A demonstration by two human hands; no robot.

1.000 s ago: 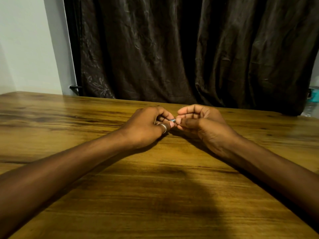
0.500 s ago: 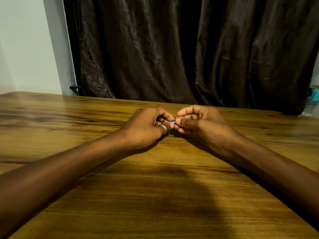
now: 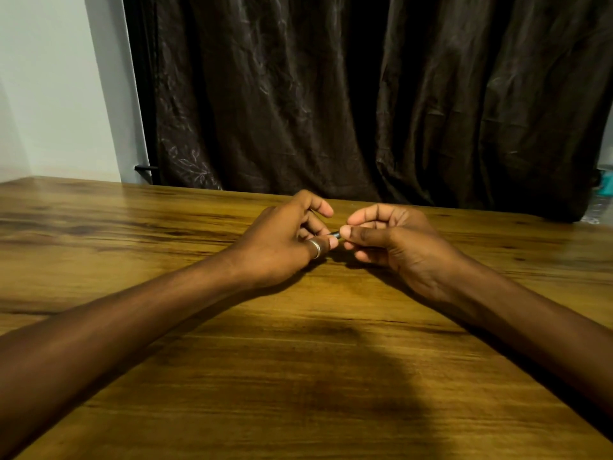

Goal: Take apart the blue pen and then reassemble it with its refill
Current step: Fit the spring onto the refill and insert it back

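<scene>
Near the desk's (image 3: 166,327) far edge, the left hand (image 3: 282,240) and right hand (image 3: 394,244) meet, fingers of both pinched on the pen (image 3: 335,234), mostly hidden between them.

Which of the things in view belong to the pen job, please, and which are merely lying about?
Job:
- pen, mostly hidden
- left hand
- right hand

Lying about:
- table
- curtain
- bottle at right edge
</scene>
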